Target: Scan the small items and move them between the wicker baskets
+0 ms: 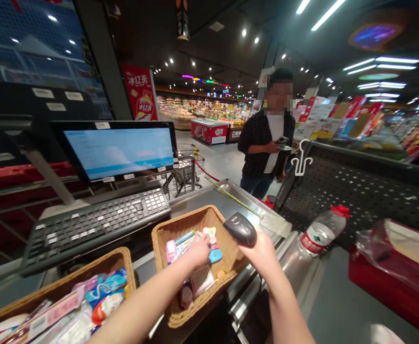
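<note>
My right hand (pixel 263 253) is closed round a grey handheld barcode scanner (pixel 241 228), held over the right rim of a wicker basket (pixel 168 234) on the checkout counter. My left hand (pixel 197 251) reaches into that basket, fingers curled down on small colourful packets (pixel 181 244); what it grips is hidden under the hand. A second wicker basket (pixel 121 262) full of wrapped items sits nearer me on the left.
A black keyboard (pixel 95 224) and a lit till screen (pixel 120 150) stand at the left. A water bottle (pixel 320 231) with a red cap lies on the steel counter (pixel 238 200). A red box (pixel 392 277) is at right. A person (pixel 268 143) holding a phone stands beyond.
</note>
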{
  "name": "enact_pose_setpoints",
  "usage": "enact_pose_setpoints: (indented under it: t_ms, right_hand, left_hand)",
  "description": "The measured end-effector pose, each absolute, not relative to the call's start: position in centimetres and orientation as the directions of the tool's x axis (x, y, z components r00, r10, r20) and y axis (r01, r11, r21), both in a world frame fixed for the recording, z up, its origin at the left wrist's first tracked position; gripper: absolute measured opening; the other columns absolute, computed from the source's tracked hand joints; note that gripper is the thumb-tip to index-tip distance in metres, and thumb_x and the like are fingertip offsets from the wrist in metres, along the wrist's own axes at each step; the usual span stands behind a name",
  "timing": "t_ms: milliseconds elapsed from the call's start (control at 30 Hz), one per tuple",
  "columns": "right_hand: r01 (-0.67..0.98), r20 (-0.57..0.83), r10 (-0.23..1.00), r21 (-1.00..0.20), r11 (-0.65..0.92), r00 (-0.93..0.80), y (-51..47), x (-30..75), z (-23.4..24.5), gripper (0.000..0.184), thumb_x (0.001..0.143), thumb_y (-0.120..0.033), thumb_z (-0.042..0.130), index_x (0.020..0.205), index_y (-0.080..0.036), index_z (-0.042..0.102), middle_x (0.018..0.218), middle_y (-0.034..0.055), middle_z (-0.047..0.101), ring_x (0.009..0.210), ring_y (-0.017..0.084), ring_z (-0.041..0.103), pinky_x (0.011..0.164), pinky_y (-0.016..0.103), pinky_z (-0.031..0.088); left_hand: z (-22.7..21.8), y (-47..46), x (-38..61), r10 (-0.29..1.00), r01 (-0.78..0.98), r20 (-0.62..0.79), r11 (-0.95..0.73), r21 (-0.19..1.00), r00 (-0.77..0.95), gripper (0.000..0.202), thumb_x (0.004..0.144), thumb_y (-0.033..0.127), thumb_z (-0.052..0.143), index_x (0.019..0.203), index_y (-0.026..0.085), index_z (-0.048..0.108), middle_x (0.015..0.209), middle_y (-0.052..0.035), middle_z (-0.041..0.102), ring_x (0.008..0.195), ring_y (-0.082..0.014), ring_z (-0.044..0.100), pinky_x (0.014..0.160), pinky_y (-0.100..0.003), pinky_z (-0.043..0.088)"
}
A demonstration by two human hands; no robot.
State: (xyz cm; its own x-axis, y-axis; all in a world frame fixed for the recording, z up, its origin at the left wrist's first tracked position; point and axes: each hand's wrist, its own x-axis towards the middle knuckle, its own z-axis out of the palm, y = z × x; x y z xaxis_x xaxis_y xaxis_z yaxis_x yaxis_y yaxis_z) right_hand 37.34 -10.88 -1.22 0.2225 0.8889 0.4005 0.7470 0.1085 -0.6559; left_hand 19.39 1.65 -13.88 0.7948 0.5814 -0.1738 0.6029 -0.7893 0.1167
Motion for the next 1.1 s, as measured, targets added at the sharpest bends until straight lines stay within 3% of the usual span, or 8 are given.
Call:
enact_pose_setpoints:
  t_ms: [300,467,600,767,833,933,1000,1100]
  right_hand:
    - [0.665,0.315,0.901,-0.745,0.040,0.298,-9.8,40.6,-2.5,0.026,0.070,-0.021,0.064,0.094,-0.018,0.070,0.097,0.0079,0.072,0.095,0.027,0.066,0.087,0.040,0.051]
    - [0.655,0.299,0.910,-0.755,0.041,0.286,-9.1,41.3,-2.7,0.023,0.069,-0.019,0.062,0.090,-0.017,0.070,0.093,0.0076,0.072,0.092,0.026,0.067,0.085,0.039,0.052]
    - [0.652,0.298,0.918,-0.756,0.060,0.262,-8.7,41.4,-2.8,0.024,0.069,-0.019,0.061,0.091,-0.017,0.070,0.094,0.0079,0.072,0.091,0.026,0.067,0.084,0.037,0.052]
    - [0.661,0.306,0.921,-0.746,0.074,0.243,-8.5,41.5,-3.1,0.020,0.070,-0.020,0.062,0.088,-0.017,0.071,0.093,0.0075,0.072,0.090,0.025,0.067,0.082,0.037,0.052]
    - [0.653,0.302,0.922,-0.754,0.075,0.243,-8.5,41.5,-3.1,0.021,0.070,-0.019,0.062,0.089,-0.017,0.071,0.093,0.0077,0.072,0.090,0.025,0.067,0.082,0.037,0.052]
    - [0.641,0.293,0.924,-0.764,0.072,0.246,-8.6,41.4,-3.1,0.023,0.070,-0.019,0.063,0.091,-0.017,0.071,0.093,0.0081,0.071,0.090,0.025,0.067,0.082,0.037,0.052]
    - [0.641,0.285,0.926,-0.765,0.064,0.248,-8.7,41.4,-3.1,0.023,0.071,-0.020,0.063,0.092,-0.017,0.071,0.093,0.0082,0.071,0.090,0.026,0.067,0.082,0.038,0.053]
    - [0.640,0.273,0.928,-0.767,0.050,0.254,-8.9,41.5,-3.0,0.023,0.071,-0.021,0.063,0.092,-0.018,0.071,0.093,0.0074,0.071,0.091,0.026,0.067,0.082,0.039,0.053]
  left_hand:
    - [-18.8,2.6,22.6,0.548,0.578,-0.227,-0.811,0.088,0.805,0.053,0.062,0.023,0.075,0.115,0.024,0.068,0.151,-0.0124,0.043,0.144,-0.0340,0.029,0.119,-0.058,0.011]
    - [-18.9,3.4,22.1,0.561,0.586,-0.196,-0.803,0.109,0.804,0.040,0.070,0.027,0.068,0.110,0.021,0.070,0.153,-0.0130,0.040,0.145,-0.0340,0.026,0.118,-0.061,0.008]
    - [-18.2,3.8,21.0,0.541,0.560,-0.155,-0.816,0.140,0.827,0.025,0.077,0.029,0.064,0.100,0.025,0.074,0.152,-0.0057,0.042,0.145,-0.0306,0.027,0.120,-0.055,0.010]
    - [-17.5,4.1,20.0,0.514,0.528,-0.123,-0.833,0.164,0.849,0.016,0.081,0.029,0.064,0.091,0.031,0.076,0.152,-0.0009,0.042,0.145,-0.0340,0.024,0.117,-0.061,0.010]
    - [-17.7,4.2,19.9,0.516,0.535,-0.148,-0.828,0.169,0.844,0.030,0.076,0.037,0.069,0.106,0.033,0.073,0.154,-0.0054,0.040,0.145,-0.0370,0.024,0.115,-0.064,0.012]
    - [-18.4,4.2,19.9,0.521,0.547,-0.182,-0.823,0.153,0.834,0.068,0.070,0.046,0.075,0.135,0.033,0.055,0.157,-0.0132,0.032,0.147,-0.0383,0.019,0.115,-0.066,0.009]
    - [-18.7,4.1,19.8,0.529,0.558,-0.197,-0.818,0.141,0.826,0.069,0.074,0.049,0.071,0.138,0.034,0.051,0.159,-0.0118,0.029,0.147,-0.0373,0.017,0.116,-0.064,0.006]
    - [-18.9,4.1,19.7,0.550,0.581,-0.208,-0.802,0.141,0.809,0.050,0.085,0.048,0.059,0.134,0.036,0.055,0.160,-0.0078,0.028,0.147,-0.0367,0.019,0.116,-0.064,0.009]
